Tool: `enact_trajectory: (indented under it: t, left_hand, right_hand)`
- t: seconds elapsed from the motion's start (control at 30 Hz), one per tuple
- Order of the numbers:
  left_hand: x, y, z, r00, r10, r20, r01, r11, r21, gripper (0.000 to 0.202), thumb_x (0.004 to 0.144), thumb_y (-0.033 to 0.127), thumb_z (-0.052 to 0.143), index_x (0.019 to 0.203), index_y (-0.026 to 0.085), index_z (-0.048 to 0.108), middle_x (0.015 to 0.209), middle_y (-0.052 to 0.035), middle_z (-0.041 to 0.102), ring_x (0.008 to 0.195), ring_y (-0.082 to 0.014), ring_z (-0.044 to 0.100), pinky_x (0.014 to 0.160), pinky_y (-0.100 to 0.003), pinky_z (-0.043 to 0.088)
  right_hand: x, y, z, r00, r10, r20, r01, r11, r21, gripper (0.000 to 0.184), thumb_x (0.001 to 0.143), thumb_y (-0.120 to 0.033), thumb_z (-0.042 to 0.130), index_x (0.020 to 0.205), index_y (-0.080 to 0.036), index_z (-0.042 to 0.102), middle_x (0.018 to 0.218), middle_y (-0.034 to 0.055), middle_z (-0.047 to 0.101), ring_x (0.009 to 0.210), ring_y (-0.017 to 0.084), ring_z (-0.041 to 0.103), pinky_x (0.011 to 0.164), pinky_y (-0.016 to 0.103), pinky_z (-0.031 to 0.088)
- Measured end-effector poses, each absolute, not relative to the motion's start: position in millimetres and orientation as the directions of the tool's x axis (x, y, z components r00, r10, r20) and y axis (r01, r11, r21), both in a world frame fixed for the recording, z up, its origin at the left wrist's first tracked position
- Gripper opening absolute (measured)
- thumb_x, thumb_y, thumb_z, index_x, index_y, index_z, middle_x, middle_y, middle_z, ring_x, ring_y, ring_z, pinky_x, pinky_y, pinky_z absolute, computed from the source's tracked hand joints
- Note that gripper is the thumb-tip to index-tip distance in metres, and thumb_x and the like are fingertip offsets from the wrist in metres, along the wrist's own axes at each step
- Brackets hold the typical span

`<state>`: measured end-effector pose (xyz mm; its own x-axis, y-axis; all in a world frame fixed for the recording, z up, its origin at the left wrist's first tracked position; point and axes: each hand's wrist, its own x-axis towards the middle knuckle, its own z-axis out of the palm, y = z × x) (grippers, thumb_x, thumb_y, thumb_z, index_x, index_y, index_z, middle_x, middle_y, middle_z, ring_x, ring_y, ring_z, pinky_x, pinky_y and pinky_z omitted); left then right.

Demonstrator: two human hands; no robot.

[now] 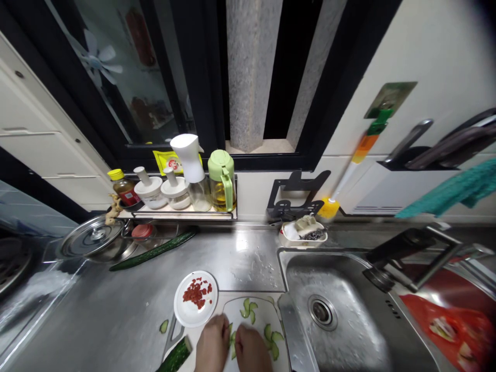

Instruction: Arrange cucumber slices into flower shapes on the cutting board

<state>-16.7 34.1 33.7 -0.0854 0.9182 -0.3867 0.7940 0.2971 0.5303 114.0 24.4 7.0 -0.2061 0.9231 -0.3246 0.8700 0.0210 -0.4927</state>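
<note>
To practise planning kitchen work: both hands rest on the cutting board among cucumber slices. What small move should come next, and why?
Probably gather the cucumber slices toward the left hand and right hand, which meet near the front of the cutting board: slices lie scattered across it, and a stray slice sits off it on the counter.

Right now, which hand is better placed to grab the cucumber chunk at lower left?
Left, likely. The left hand lies next to the cucumber chunk; the right hand sits farther over, by the slices on the cutting board, and would have to cross the left.
</note>
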Motion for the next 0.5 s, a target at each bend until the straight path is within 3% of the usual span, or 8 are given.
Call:
enact_trajectory:
  t: [0.23,0.37,0.5]
  left_hand:
    - [-14,30,35,-0.101,0.928,-0.36,0.805,0.288,0.518,0.018,0.082,0.011,0.043,0.087,0.021,0.057,0.089,-0.0023,0.066,0.087,-0.0144,0.061,0.077,-0.022,0.039]
    - [-13,29,34,-0.087,0.937,-0.339,0.796,0.27,0.541,0.018,0.082,0.011,0.042,0.083,0.021,0.057,0.086,-0.0023,0.066,0.085,-0.0147,0.061,0.077,-0.023,0.04]
    - [-17,29,31,-0.024,0.956,-0.291,0.79,0.197,0.581,0.022,0.087,0.017,0.038,0.078,0.021,0.057,0.084,-0.0041,0.065,0.083,-0.016,0.061,0.078,-0.025,0.042]
  right_hand:
    - [107,31,31,-0.196,0.878,-0.437,0.908,-0.006,-0.419,0.03,0.078,0.0,0.042,0.086,-0.017,0.065,0.091,0.0092,0.069,0.089,0.023,0.062,0.074,0.03,0.04]
    - [104,33,39,-0.183,0.852,-0.49,0.918,-0.029,-0.394,0.032,0.079,0.001,0.04,0.09,-0.016,0.066,0.095,0.0106,0.069,0.094,0.025,0.062,0.077,0.032,0.042]
    - [107,30,31,-0.199,0.88,-0.431,0.907,-0.001,-0.421,0.031,0.078,0.001,0.042,0.089,-0.016,0.065,0.092,0.0101,0.068,0.092,0.025,0.062,0.077,0.032,0.042]
